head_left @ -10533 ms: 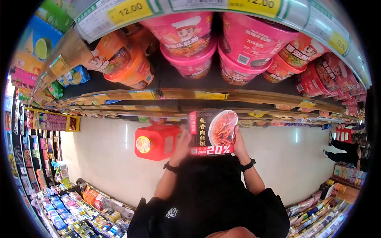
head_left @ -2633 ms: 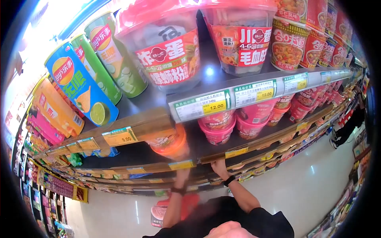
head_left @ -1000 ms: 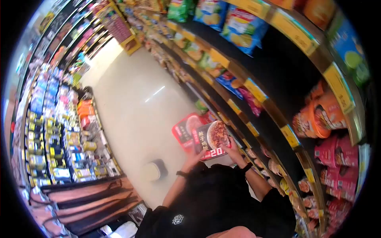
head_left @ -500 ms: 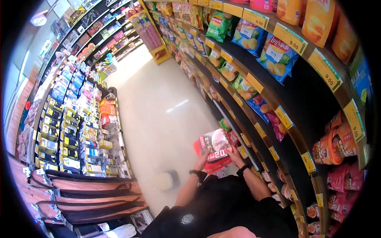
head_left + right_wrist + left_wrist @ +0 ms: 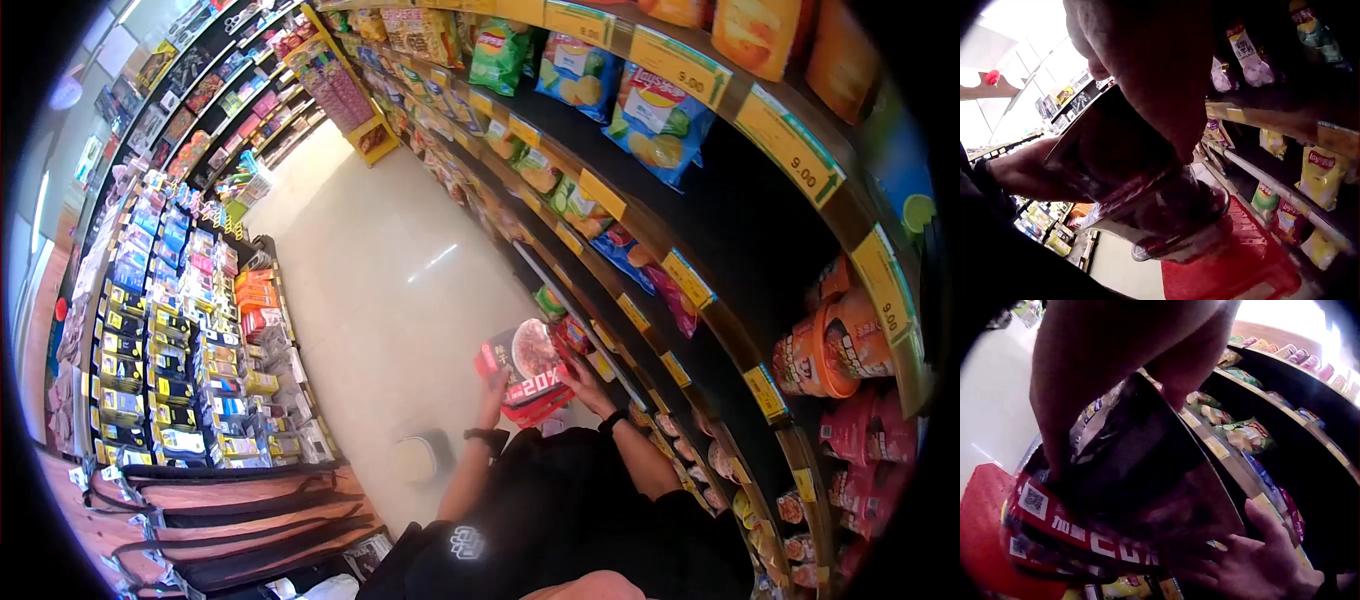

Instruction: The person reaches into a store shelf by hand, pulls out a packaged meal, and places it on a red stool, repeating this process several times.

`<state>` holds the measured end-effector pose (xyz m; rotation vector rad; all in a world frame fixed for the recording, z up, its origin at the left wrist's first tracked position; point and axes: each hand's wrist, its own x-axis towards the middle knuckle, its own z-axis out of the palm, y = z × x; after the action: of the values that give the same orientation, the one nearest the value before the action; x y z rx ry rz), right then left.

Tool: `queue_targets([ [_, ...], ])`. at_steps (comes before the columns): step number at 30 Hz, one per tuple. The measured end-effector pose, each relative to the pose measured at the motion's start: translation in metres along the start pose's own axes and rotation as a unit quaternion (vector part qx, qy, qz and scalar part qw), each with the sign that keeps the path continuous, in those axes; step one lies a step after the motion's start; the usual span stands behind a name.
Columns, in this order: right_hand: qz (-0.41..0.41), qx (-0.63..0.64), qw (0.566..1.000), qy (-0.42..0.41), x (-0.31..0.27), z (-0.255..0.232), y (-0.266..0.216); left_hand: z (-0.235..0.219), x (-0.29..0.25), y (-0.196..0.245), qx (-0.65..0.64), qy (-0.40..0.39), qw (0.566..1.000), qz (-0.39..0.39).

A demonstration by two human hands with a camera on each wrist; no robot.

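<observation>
Both hands hold a stack of two black-and-red meal boxes (image 5: 536, 358) (image 5: 1138, 456) (image 5: 1175, 212) in front of the body. The left hand (image 5: 490, 400) (image 5: 1122, 356) (image 5: 1029, 170) grips the stack's left side, its fingers bent over the edge. At the other side, the right hand (image 5: 590, 388) (image 5: 1257, 556) (image 5: 1147, 62) holds it with the thumb near the top and fingers partly hidden beneath. The upper box shows a round dish picture and "20%". A red basket (image 5: 985, 519) (image 5: 1229, 265) stands on the floor below the boxes.
Shelves with chip bags (image 5: 655, 125) and orange noodle tubs (image 5: 838, 345) rise at the right. A rack of small packaged goods (image 5: 180, 370) lines the left. Between them runs a pale floor (image 5: 370, 250), with a stool-like object (image 5: 425, 457) beside the body.
From the shelf, where they were 2.6 seconds ago, the hands have come back with the boxes. The head view has turned along the aisle; over the last half second the boxes shift only slightly.
</observation>
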<state>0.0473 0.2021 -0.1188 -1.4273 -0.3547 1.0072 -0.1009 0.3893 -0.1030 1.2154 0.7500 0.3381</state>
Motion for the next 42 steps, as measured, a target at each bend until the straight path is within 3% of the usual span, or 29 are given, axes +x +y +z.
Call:
queue_targets([
  [3, 0.026, 0.033, 0.999, -0.002, -0.026, -0.007, -0.028, 0.009, -0.003, -0.004, 0.034, 0.113, 0.993, 0.011],
  [4, 0.031, 0.042, 0.999, 0.002, -0.035, -0.008, -0.038, -0.020, 0.019, -0.046, 0.121, 0.111, 0.986, -0.011],
  [7, -0.028, 0.018, 0.998, 0.049, -0.033, -0.025, 0.009, -0.003, 0.000, -0.029, 0.074, 0.205, 0.976, -0.030],
  [8, -0.077, -0.017, 0.995, 0.056, -0.019, -0.038, 0.055, -0.035, 0.018, -0.077, 0.185, 0.178, 0.966, 0.003],
  [11, -0.096, -0.022, 0.990, 0.096, -0.038, -0.048, 0.058, 0.004, -0.008, -0.028, 0.167, 0.271, 0.947, 0.032],
  [14, -0.198, -0.181, 0.943, 0.199, -0.080, -0.058, 0.000, 0.033, -0.029, -0.011, 0.195, 0.263, 0.939, 0.107],
  [18, -0.223, -0.164, 0.929, 0.245, -0.121, -0.079, -0.029, 0.099, -0.060, 0.010, 0.135, 0.145, 0.954, 0.224],
  [21, -0.207, -0.186, 0.909, 0.311, -0.173, -0.097, -0.034, 0.140, -0.067, -0.002, 0.102, -0.040, 0.976, 0.187],
  [23, -0.216, -0.187, 0.878, 0.383, -0.193, -0.111, -0.018, 0.168, -0.067, -0.015, 0.173, -0.126, 0.951, 0.222],
  [24, -0.151, -0.201, 0.883, 0.396, -0.218, -0.115, -0.041, 0.183, -0.073, -0.011, 0.206, -0.177, 0.937, 0.221],
  [25, -0.166, -0.180, 0.872, 0.425, -0.237, -0.122, -0.053, 0.196, -0.080, -0.004, 0.240, -0.226, 0.918, 0.220],
  [27, -0.195, -0.131, 0.846, 0.479, -0.271, -0.135, -0.063, 0.236, -0.100, 0.018, 0.203, -0.323, 0.907, 0.180],
  [28, -0.161, -0.137, 0.841, 0.499, -0.290, -0.144, -0.070, 0.253, -0.106, 0.025, 0.198, -0.363, 0.897, 0.158],
  [29, -0.161, -0.189, 0.802, 0.544, -0.303, -0.158, -0.062, 0.268, -0.108, 0.028, 0.193, -0.403, 0.884, 0.136],
  [30, -0.158, -0.241, 0.758, 0.586, -0.314, -0.174, -0.048, 0.279, -0.102, 0.022, 0.258, -0.408, 0.842, 0.241],
  [31, -0.152, -0.293, 0.709, 0.623, -0.325, -0.188, -0.038, 0.297, -0.104, 0.025, 0.264, -0.427, 0.832, 0.235],
  [34, -0.137, -0.254, 0.682, 0.672, -0.358, -0.218, -0.010, 0.357, -0.122, 0.037, 0.266, -0.474, 0.807, 0.231],
  [37, 0.007, -0.400, 0.658, 0.638, -0.377, -0.260, 0.026, 0.404, -0.118, 0.031, 0.337, -0.528, 0.696, 0.351],
  [39, 0.045, -0.427, 0.648, 0.629, -0.386, -0.272, 0.039, 0.426, -0.111, 0.006, 0.352, -0.529, 0.681, 0.363],
  [42, 0.036, -0.409, 0.641, 0.648, -0.391, -0.274, 0.036, 0.450, -0.097, -0.036, 0.357, -0.518, 0.664, 0.404],
])
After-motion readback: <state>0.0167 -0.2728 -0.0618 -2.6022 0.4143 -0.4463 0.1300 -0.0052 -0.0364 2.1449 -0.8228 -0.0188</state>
